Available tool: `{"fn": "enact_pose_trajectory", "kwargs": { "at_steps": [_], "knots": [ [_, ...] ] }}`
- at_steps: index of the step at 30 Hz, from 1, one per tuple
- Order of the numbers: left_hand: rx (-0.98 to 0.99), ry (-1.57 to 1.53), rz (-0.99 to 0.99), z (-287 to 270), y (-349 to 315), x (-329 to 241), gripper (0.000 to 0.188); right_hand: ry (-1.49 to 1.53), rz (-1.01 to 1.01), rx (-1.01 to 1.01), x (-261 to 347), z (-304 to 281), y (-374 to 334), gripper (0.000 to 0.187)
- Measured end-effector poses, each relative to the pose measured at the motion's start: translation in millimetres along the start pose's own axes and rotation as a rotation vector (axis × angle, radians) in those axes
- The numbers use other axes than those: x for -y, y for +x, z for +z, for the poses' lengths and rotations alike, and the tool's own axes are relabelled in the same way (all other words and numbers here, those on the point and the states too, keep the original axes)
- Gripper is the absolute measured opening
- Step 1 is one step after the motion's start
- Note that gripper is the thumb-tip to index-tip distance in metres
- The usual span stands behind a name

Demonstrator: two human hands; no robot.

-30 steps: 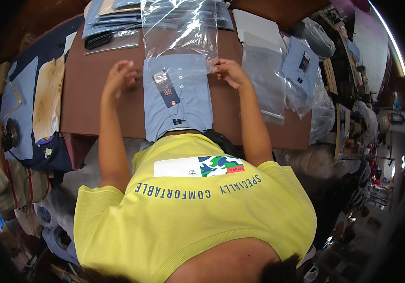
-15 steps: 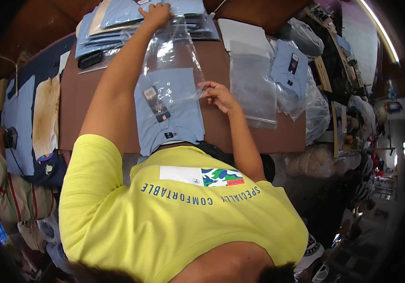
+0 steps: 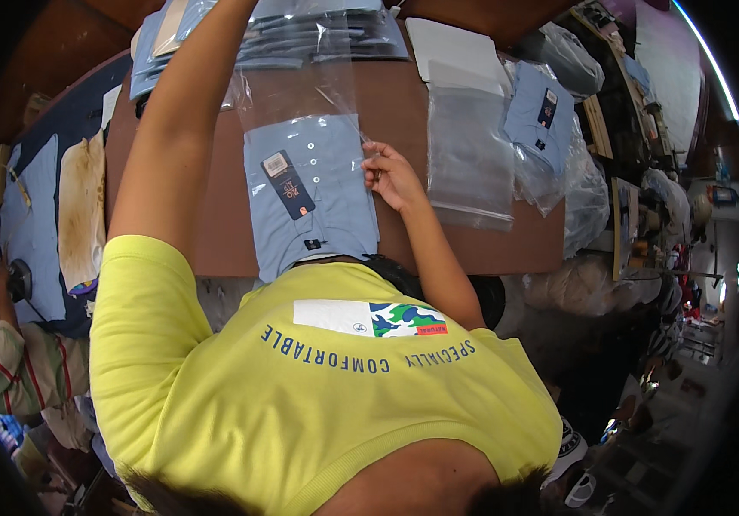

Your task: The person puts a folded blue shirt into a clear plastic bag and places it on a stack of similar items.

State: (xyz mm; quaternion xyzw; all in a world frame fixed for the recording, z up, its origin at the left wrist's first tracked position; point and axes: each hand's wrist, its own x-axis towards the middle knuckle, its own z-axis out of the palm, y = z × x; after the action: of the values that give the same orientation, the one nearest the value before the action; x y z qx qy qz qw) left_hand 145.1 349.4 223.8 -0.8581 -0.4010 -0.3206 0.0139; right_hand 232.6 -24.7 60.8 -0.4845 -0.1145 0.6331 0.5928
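Observation:
In front of me lies a folded light-blue shirt [image 3: 337, 185] with white buttons and a dark hang tag [image 3: 287, 185]. Its collar end is nearest me. A clear plastic bag [image 3: 300, 95] stretches from the shirt's far part up toward the top edge of the picture. At the shirt's right side, my right hand [image 3: 393, 176] has its fingers curled and pinched on the edge of the bag. My left arm reaches far forward past the shirt, and its hand is cut off by the top edge.
A pile of bagged blue shirts [image 3: 369, 39] stands at the table's far side. To the right on the brown table [image 3: 472, 245] are white sheets [image 3: 451, 47], flat clear bags [image 3: 470, 159] and another folded shirt [image 3: 537, 116]. At left, a person's arm [image 3: 4, 297] is beside an iron [image 3: 18, 279].
My left hand has moved farther forward, out of the picture. The bag is drawn longer and straighter away from me, and its film has slid off the shirt's hang tag.

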Motion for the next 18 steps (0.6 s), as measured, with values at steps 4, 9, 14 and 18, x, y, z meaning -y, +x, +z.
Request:
{"fn": "enact_pose_trajectory", "kwargs": {
  "at_steps": [4,9,14,18],
  "knots": [
    [-0.2,-0.234,0.034,12,-48,-13,0.064,0.078,-0.075,-0.129,-4,-10,13,0.025],
    [-0.289,-0.763,-0.441,-20,-254,38,0.057,0.02,0.001,-0.099,-5,2,17,0.024],
    [0.285,-1.046,-1.104,-53,-364,-6,0.056,0.048,0.08,-0.076,-7,-4,8,0.027],
    [0.35,-1.144,-1.008,-48,-382,-7,0.056,-0.001,0.112,0.055,-4,-6,3,0.03]
  ]
}}
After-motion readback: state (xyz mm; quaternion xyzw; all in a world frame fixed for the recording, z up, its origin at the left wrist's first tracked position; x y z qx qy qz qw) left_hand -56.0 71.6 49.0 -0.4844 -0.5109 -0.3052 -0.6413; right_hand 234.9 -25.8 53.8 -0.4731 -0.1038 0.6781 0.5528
